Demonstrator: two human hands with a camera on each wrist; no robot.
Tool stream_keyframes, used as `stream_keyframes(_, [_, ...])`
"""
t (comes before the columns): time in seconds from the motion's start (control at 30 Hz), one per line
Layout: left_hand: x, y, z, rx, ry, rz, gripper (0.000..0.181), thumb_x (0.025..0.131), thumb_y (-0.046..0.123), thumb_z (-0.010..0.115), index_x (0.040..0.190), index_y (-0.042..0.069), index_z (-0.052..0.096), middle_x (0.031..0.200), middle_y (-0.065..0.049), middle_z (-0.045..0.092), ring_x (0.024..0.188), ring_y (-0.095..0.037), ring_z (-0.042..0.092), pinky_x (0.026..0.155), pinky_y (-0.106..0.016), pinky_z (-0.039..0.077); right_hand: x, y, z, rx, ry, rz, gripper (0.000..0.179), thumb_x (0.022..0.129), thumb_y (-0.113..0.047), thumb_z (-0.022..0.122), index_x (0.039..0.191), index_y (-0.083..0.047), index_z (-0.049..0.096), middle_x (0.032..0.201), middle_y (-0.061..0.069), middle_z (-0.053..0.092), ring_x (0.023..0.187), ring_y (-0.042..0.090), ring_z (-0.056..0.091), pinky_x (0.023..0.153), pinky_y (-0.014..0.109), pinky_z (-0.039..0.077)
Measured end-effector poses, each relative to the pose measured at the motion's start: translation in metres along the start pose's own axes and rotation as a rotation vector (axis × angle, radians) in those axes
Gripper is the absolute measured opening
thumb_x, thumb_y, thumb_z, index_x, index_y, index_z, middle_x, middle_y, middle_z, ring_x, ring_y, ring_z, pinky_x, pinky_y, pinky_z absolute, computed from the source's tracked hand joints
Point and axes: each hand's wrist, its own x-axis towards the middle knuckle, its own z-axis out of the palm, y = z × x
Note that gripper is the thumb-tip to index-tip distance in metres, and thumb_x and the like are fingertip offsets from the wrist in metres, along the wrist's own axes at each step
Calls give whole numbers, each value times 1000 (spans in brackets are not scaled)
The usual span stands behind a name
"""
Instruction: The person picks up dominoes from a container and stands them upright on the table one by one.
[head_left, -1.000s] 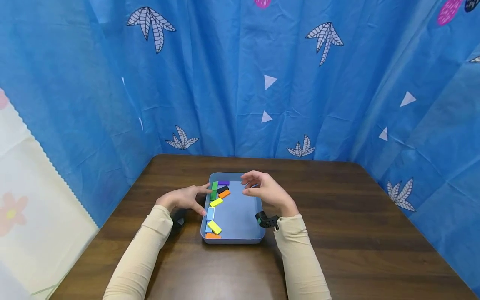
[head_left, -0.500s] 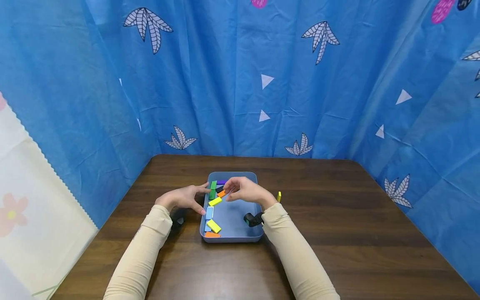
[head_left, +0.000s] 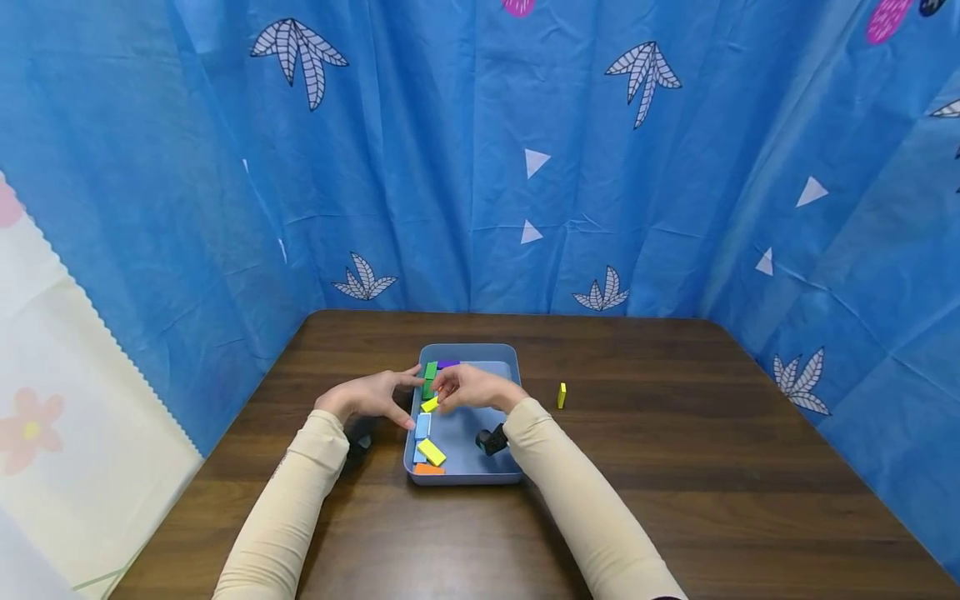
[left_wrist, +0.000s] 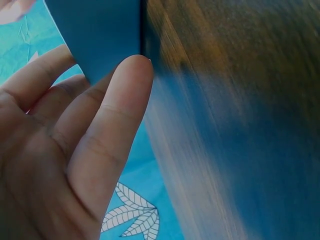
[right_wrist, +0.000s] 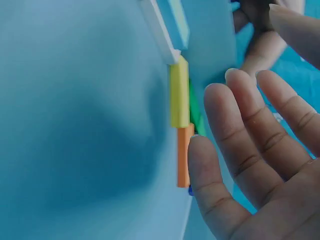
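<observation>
A blue-grey tray (head_left: 480, 479) on the table holds small flat rectangular blocks, mostly along its left side. My left hand (head_left: 371, 395) rests at the tray's left wall with thumb and fingers spread, holding no block. Over the tray's left half, my right hand (head_left: 476, 387) hovers with loosely bent fingers and nothing between them. In the right wrist view, its fingertips are beside an orange block (right_wrist: 184, 157) and near a yellow block (right_wrist: 180, 95). Green blocks (head_left: 429, 371) and a purple block (head_left: 448, 364) lie at the back left; the right hand hides the black block.
On the brown table (head_left: 675, 458), a yellow block (head_left: 562, 396) stands on edge right of the tray. Toward the tray's front left lie a light-blue block (head_left: 423, 427), another yellow block (head_left: 431, 452) and an orange block (head_left: 429, 469). A blue curtain (head_left: 480, 208) hangs behind.
My right hand has moved left and lower, from the tray's right side to over the blocks. The yellow block on the table has come into sight behind the wrist. My left hand stays put.
</observation>
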Motion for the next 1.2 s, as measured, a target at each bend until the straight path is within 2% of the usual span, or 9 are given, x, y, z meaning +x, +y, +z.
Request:
stream_keyframes(0.27, [-2,2,0,-17,-4,-21,89,79,28,86,153,8,42,169,-11,13,153,-43,18,117,-64,29,6,1,8,-95,-14,65,39,84,-8,78,120,-2,62,91,4,65,80,13,57,72,24,48])
stream_keyframes(0.4, [-3,3,0,-18,-7,-29,88,79,29,86,153,8,42,169,-11,13,153,-43,18,117,-66,27,8,0,11,-131,-26,84,42,84,-10,79,121,-3,61,90,3,66,81,13,56,72,24,47])
stream_keyframes(0.63, [-2,0,1,-8,-5,-25,88,79,30,86,152,8,43,169,-11,14,153,-42,18,117,-65,27,12,2,19,-122,-30,107,44,85,-13,80,124,-3,61,89,2,65,80,13,55,72,24,47])
stream_keyframes(0.77, [0,-1,1,0,-4,-9,89,79,31,86,152,8,42,169,-12,13,153,-43,18,117,-65,27,14,4,22,-131,-14,121,41,85,-16,80,121,-5,63,89,2,64,78,13,55,70,25,46])
stream_keyframes(0.9, [0,-1,2,-17,-8,-23,90,78,31,86,153,9,41,169,-10,12,153,-42,17,117,-64,28,15,6,27,-161,-17,120,42,84,-20,81,120,-7,64,91,2,65,80,13,56,71,26,47])
stream_keyframes(1.2, [0,0,2,-8,-9,-18,89,80,30,85,153,8,41,169,-11,12,154,-42,15,118,-65,26,17,5,32,-168,-6,134,35,83,-20,83,112,-10,64,84,0,62,77,13,53,69,25,44])
